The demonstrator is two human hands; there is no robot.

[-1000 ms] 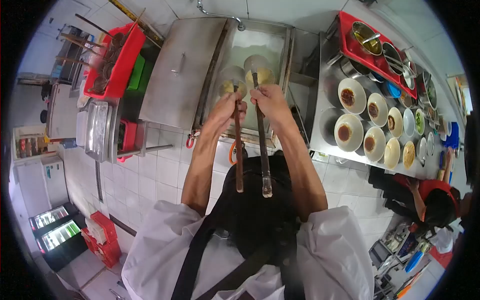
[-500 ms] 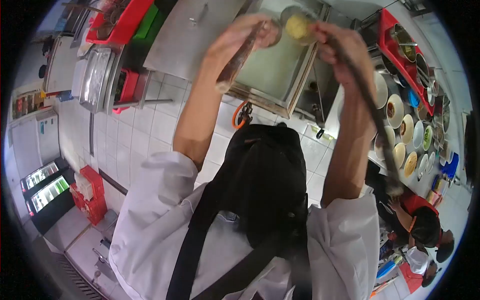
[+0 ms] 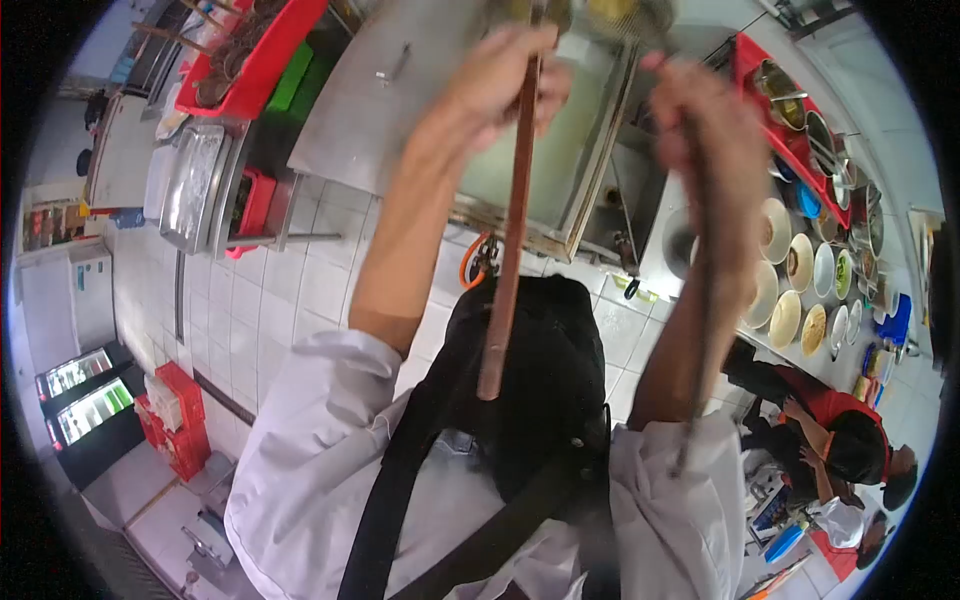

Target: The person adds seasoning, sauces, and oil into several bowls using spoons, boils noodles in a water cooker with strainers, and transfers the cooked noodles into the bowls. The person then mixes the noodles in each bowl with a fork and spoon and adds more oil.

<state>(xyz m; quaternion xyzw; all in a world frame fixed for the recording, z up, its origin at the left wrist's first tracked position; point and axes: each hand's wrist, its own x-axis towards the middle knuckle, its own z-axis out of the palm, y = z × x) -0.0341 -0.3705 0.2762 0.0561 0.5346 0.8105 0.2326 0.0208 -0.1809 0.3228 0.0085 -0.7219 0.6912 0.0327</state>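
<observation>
Wrapped round a wooden handle, the left hand is over the vat; the right hand (blurred) looks closed on a darker handle. One mesh strainer holds yellow food toward the vat's far right; steady, level wrists should serve best.

We see our left handle reddish brown, our right handle dark. Our sleeves are plain white, our apron black. Near the front edge of the worktop the bowls are cream; at its back edge the tray is red. White floor tiles form a grid.
</observation>
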